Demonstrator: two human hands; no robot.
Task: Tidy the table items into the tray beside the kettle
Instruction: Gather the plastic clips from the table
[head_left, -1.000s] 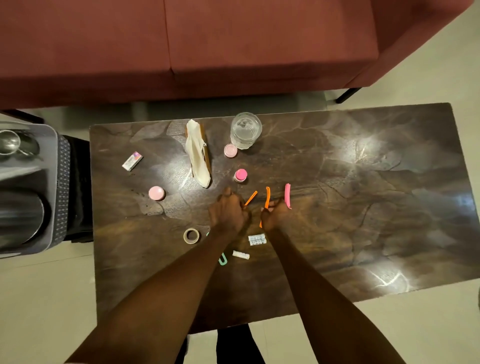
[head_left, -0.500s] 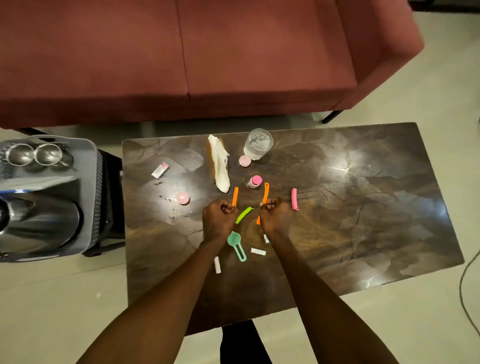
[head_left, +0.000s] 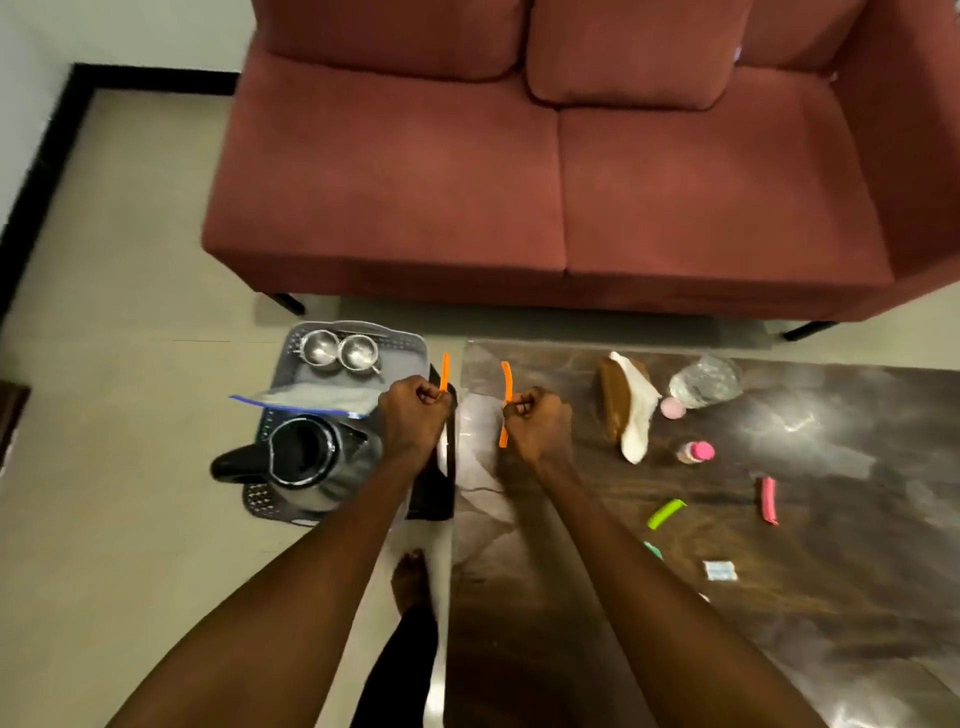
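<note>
Sofa upholstery in dull red fills the far side of the view, above a dark marbled brown table on the right. Left of the table, on the pale floor, a grey perforated plastic tray carries a steel electric kettle with a black handle, a clear zip bag with a blue strip and two small steel cups at its far end.

The left hand is over the tray's right edge, its fingers curled into a fist around a thin orange plastic strip that sticks up out of the fist. The right hand is over the table's left edge, fingers likewise pressed shut on a second orange plastic strip, which shows both above and below the fist.

On the table lie a brown pouch with white cloth, a clear drinking glass, a pink round lid, a small pink-capped bottle, a pink plastic clip, a green plastic clip and a small white sachet.
</note>
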